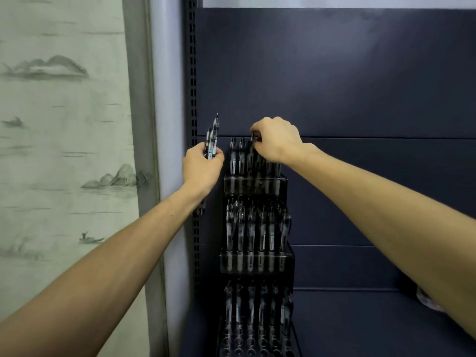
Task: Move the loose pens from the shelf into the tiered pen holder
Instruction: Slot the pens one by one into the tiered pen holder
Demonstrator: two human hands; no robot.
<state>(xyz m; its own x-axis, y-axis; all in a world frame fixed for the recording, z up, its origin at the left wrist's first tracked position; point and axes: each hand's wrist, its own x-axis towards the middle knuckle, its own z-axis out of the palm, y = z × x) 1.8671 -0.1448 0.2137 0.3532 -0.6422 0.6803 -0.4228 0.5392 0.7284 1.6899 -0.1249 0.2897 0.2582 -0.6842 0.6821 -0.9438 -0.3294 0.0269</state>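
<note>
Dark blue shelving (360, 86) filled the view, beside a pale landscape mural (64, 124) on the left. Against it stood the tiered pen holder (255, 261), its three tiers nearly full. Her left hand (202, 167) gripped a bundle of pens (212, 143). Her right hand (277, 140) pinched one pen (255, 137) over the top tier; it should drop straight down, clear of crowded neighbours.

- the right hand (277, 140) covers the top of the pen (255, 137) it pinches, so most of that pen is hidden.
- the left hand (201, 167) hides the middle of its bunch of pens (212, 139).
- the tiered pen holder (256, 261) is cut off at the bottom edge.
- a pale thing (426, 300) behind the right arm is too hidden to tell.
</note>
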